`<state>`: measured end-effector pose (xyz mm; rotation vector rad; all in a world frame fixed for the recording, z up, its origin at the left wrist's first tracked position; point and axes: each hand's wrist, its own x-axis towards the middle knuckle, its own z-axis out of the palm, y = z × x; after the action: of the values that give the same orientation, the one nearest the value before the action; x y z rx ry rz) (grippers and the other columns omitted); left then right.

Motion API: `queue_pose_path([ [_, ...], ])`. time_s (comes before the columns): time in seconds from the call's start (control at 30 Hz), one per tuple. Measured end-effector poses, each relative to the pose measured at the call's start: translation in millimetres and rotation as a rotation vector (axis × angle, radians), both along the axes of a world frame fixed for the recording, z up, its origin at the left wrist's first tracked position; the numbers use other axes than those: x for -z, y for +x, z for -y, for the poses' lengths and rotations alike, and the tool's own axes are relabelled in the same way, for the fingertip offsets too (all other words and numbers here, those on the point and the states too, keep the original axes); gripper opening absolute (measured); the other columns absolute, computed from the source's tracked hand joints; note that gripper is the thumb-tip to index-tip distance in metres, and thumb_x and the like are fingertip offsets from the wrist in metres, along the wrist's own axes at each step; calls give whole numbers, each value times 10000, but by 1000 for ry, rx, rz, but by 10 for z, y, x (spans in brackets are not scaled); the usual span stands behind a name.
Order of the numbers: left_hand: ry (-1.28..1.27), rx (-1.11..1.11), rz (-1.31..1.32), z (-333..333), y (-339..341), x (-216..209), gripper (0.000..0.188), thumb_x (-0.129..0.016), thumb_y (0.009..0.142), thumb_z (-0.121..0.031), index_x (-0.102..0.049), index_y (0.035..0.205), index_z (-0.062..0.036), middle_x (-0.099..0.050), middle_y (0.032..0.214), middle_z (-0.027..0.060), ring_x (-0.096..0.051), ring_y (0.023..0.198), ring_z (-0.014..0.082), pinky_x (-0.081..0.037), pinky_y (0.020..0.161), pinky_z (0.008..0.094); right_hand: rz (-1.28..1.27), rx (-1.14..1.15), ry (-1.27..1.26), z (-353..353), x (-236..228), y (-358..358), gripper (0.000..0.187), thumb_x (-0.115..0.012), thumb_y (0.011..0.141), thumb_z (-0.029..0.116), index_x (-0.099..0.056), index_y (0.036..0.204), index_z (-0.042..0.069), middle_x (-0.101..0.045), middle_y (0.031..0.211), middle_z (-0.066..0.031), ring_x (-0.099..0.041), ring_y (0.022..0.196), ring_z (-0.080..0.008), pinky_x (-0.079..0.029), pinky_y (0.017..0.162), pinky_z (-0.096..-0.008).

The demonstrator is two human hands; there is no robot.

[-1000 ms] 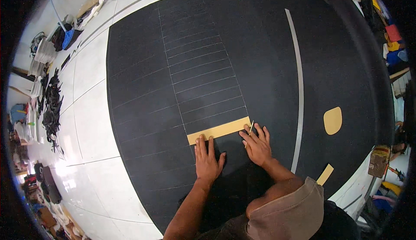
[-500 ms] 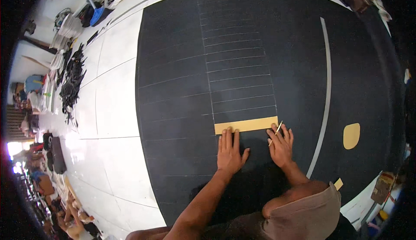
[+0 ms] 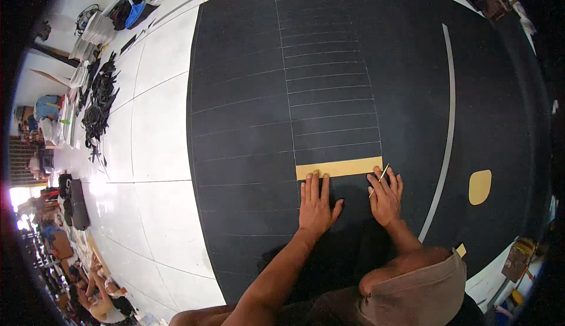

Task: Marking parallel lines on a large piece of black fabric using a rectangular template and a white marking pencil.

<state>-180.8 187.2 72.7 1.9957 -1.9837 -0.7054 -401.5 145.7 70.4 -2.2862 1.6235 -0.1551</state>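
A large sheet of black material [image 3: 241, 149] lies under both hands, marked with thin pale lines like a ladder. Across the lower end of that ladder sits a tan rectangular strip [image 3: 341, 167]. My left hand [image 3: 318, 208] lies flat with fingers stretched, its fingertips pressing on the strip's near edge toward the left end. Between the fingers of my right hand [image 3: 385, 199] is a thin pale marking stick [image 3: 386, 173], slanting up to the right. The fingertips of that hand rest by the strip's right end.
A long grey ruler-like strip [image 3: 450, 102] lies on the sheet at right, near a rounded tan template [image 3: 479, 187]. White tiled floor [image 3: 159, 143] borders the left side, with black scraps [image 3: 101, 105] and a blue broom head [image 3: 136, 15]. Another person [image 3: 103, 296] is at lower left.
The whole view has shifted slightly, with the sheet appearing a little further right. Both hands, the tan strip and the marking stick keep nearly the same places on the sheet.
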Motion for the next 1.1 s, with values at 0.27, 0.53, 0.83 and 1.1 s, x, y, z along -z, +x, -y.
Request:
queue_pose_path([
  [0.27, -24, -6, 13, -2, -5, 0, 820, -656, 893, -412, -288, 1508, -13, -237, 1548, 270, -213, 1456, 441, -199, 1185, 558, -1, 0, 33, 12, -38, -2, 362, -489, 1000, 193, -548, 1350, 124, -368, 1561, -76, -250, 1457, -369, -128, 1175, -597],
  [0.53, -27, 6, 65, 19, 0, -68, 789, -648, 889, -411, -340, 1480, 12, -280, 1527, 271, -228, 1453, 434, -212, 1180, 540, -27, 13, 26, 13, -25, 36, 363, -510, 988, 196, -557, 1344, 138, -411, 1524, -76, -280, 1435, -367, -147, 1164, -606],
  [0.83, -10, 22, 81, 25, -13, -36, 823, -662, 891, -397, -280, 1501, 1, -216, 1557, 274, -185, 1468, 453, -194, 1187, 556, 49, 24, 39, 23, -57, 22, 354, -487, 999, 225, -578, 1324, 116, -423, 1528, -80, -268, 1451, -367, -140, 1169, -580],
  [1.1, -10, 21, 99, 11, -25, -57, 815, -657, 889, -408, -298, 1495, 4, -238, 1551, 269, -203, 1462, 448, -186, 1191, 548, 42, 16, 26, 0, -34, 7, 357, -494, 996, 227, -572, 1330, 128, -417, 1528, -71, -281, 1440, -361, -142, 1163, -591],
])
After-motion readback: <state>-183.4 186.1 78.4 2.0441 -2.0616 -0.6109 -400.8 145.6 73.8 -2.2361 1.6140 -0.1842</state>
